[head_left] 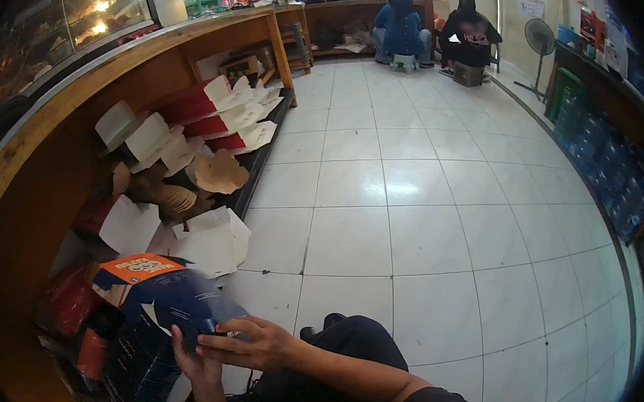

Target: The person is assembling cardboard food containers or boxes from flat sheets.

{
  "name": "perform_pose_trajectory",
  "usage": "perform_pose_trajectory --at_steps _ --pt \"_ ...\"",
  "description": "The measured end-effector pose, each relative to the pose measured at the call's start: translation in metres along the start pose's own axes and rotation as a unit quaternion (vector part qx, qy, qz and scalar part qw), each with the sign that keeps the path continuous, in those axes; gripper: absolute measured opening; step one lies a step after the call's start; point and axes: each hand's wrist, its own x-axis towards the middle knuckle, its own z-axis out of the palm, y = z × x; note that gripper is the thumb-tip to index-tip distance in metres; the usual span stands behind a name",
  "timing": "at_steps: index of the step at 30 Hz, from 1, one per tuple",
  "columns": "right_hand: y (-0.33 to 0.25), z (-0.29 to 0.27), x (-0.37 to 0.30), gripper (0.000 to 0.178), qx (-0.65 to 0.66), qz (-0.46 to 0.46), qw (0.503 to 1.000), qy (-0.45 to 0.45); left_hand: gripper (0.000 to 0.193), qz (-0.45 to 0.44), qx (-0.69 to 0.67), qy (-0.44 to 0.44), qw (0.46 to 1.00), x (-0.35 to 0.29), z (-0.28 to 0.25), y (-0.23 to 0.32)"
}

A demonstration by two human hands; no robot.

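Observation:
At the lower left, a dark blue cardboard box with white print is between my hands, its upper edge smeared by motion. My left hand grips its near edge from below, thumb up. Across from the right comes my right hand, its fingers closed on the same edge beside the left thumb. An orange panel lies at the far left end of the blue cardboard; whether it belongs to the held box or another one, I cannot tell. More dark blue printed cardboard stands just left of my left hand.
A low wooden shelf on the left holds several opened white boxes, red-sided boxes and brown paper pieces. White floor tiles stretch ahead. Two people sit far off, near a fan. Water bottles line the right.

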Motion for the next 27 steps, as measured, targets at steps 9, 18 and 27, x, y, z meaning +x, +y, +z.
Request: perform_pose_trajectory --at_steps 9,18,27 --pt "-0.001 0.022 -0.004 0.045 0.079 0.030 0.994 -0.071 0.052 0.119 0.124 -0.024 0.985 -0.015 -0.019 -0.008" --pt "-0.004 0.037 -0.004 0.051 0.143 -0.012 0.982 -0.121 0.048 0.179 0.111 0.147 0.967 -0.017 -0.025 0.009" --pt "-0.007 0.025 0.003 0.039 0.005 -0.020 0.999 -0.045 0.047 0.191 0.224 0.038 0.955 -0.032 -0.018 -0.012"
